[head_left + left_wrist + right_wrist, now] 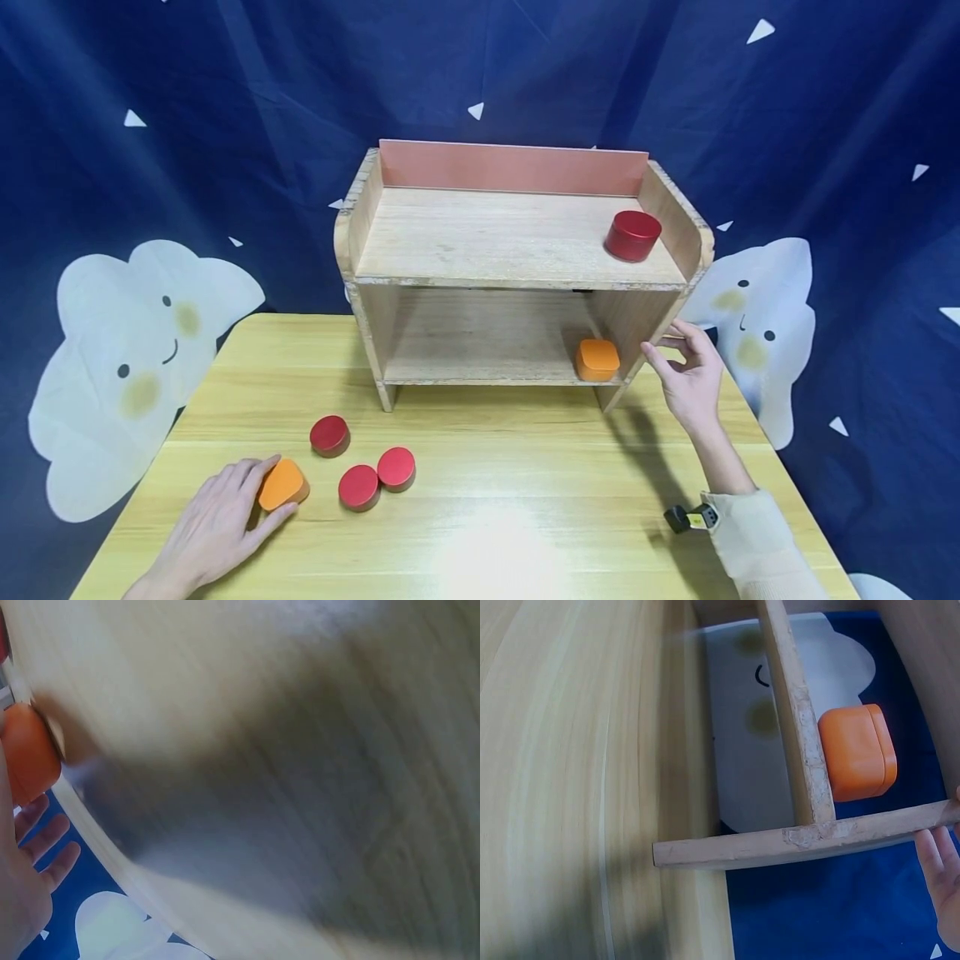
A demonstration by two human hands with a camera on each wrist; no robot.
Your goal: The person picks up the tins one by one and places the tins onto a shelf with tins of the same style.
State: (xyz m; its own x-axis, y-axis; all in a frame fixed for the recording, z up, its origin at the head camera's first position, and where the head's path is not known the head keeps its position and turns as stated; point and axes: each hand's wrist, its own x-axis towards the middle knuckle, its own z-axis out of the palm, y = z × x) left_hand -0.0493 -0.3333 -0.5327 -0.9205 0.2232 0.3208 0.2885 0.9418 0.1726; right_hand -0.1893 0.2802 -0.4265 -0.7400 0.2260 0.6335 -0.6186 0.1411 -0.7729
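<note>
At the front left of the table, my left hand [217,517] holds an orange rounded-square tin [283,485] between thumb and index finger. The left wrist view shows this orange tin [30,754] at the left edge, the other fingers [46,838] spread beside it. My right hand [692,379] grips the right side panel of a small wooden shelf [487,242], its thumb at the front edge. In the right wrist view, the fingers [931,859] lie along the panel's outer face. A second orange tin [597,360] sits on the lower shelf's right end.
A round red tin [633,236] stands at the right of the upper shelf. Three more lie on the table: one red tin [330,436] behind, and two, a red tin [359,487] and another red tin [396,468], side by side. A blue curtain [480,67] hangs behind.
</note>
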